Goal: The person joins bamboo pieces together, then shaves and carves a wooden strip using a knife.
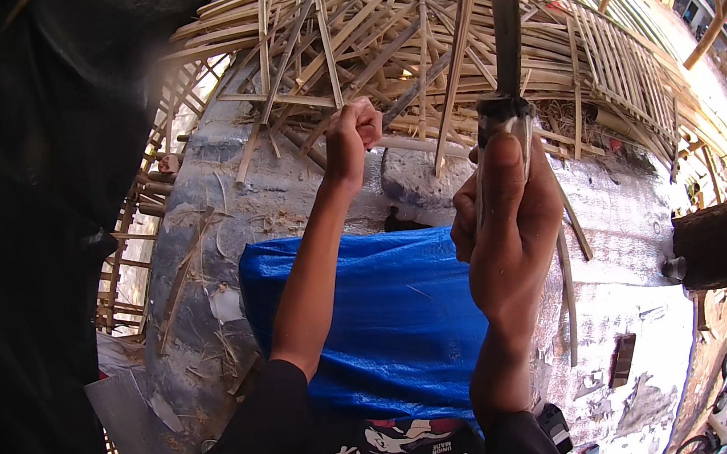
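Observation:
My right hand (508, 217) is closed around the handle of a large knife (505, 41), its dark blade pointing up and away, with the thumb along the handle. To the left, my left hand (353, 136) is a closed fist at the near edge of a heap of split bamboo strips (376, 40). Several strips pass behind or meet that fist; whether one is inside it I cannot make out. Between the two hands a long bamboo strip (455, 67) stands nearly upright, its lower end by a grey block (423, 178). A blue tarp (398, 321) lies below my forearms.
Silvery sheeting (217, 174) with shavings spreads around me. Black plastic (27, 189) hangs at the left. At the right are loose strips (567, 295), a dark log (725, 237) and a parked motorcycle (724, 407). A bamboo lattice (624, 68) lies at the far right.

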`<state>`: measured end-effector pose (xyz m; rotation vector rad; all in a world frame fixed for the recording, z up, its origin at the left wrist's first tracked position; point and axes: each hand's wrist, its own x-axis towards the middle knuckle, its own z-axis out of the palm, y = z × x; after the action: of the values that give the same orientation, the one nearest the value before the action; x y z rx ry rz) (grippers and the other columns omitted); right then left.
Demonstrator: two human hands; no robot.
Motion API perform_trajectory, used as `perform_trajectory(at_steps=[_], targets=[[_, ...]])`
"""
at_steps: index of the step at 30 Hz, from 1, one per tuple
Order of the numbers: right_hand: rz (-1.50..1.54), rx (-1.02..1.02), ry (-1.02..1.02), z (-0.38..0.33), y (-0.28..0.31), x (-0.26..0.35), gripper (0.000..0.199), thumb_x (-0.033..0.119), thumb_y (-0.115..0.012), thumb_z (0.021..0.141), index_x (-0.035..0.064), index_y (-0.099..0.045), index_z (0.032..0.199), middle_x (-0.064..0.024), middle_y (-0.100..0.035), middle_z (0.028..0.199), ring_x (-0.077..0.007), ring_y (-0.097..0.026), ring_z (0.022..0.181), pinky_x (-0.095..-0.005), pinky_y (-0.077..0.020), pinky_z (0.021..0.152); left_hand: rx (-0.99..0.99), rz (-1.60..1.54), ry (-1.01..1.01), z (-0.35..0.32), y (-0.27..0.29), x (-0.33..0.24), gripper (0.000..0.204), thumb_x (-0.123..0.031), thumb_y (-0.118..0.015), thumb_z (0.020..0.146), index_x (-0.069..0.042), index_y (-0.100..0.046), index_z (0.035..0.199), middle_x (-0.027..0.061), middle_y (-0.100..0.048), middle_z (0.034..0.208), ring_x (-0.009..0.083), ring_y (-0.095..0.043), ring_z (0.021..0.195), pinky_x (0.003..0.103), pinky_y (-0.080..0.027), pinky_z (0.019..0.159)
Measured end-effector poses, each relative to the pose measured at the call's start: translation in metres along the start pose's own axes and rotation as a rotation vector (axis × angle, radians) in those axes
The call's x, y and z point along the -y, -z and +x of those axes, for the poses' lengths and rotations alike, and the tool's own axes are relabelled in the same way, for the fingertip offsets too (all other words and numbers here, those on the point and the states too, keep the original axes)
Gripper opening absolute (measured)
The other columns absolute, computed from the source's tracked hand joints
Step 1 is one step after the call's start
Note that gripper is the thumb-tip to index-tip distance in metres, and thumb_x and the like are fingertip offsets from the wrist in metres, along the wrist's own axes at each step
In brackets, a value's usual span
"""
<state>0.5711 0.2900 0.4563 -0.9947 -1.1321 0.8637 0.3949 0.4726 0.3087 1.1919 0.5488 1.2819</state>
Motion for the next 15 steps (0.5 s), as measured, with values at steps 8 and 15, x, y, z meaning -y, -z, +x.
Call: perform_trajectory(at_steps=[8,15], targets=[[0.085,-0.012,-0.038,0.000,0.015,0.031,0.043,0.044,-0.041,0.106,0.0046,-0.053,0.094,0.0028,-0.041,0.053,-0.0046,-0.035,0.036,-0.0207,-0.0275,0.033,0.069,0.323,-0.482,0.051,-0.126,-0.065,0.026,-0.022,-0.075,0.089,-0.003,-0.057,0.092,0.0094,-0.070,0.094,0.0147,-0.066,0.095,0.031,-0.051,0.088],[0.243,0.056,-0.171,0.013,0.069,0.033,0.053,0.050,-0.037,0.105,0.0017,-0.059,0.103,0.0010,-0.040,0.052,-0.0065,-0.034,0.033,-0.0234,-0.0248,0.030,0.059,0.503,-0.495,0.067,-0.157,-0.057,0.024,-0.006,-0.077,0.085,-0.003,-0.054,0.078,0.0155,-0.075,0.096,0.0168,-0.071,0.095,0.029,-0.057,0.084]])
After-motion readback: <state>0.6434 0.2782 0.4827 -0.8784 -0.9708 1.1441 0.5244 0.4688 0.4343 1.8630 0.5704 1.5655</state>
